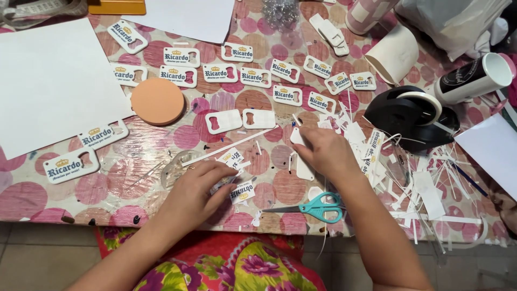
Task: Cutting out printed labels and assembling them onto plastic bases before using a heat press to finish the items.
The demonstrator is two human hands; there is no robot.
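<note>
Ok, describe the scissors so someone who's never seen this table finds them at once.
Start at the near edge of the table with the pink-dotted cloth, just under the right hand's wrist. The scissors lie there flat, closed, blades pointing left. Their teal handles are the only teal among the white paper scraps and printed white tags.

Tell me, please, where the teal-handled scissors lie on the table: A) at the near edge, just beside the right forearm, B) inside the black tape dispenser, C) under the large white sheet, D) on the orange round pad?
A: the teal-handled scissors lie flat at the near table edge, beside the right forearm below the right hand.
</note>
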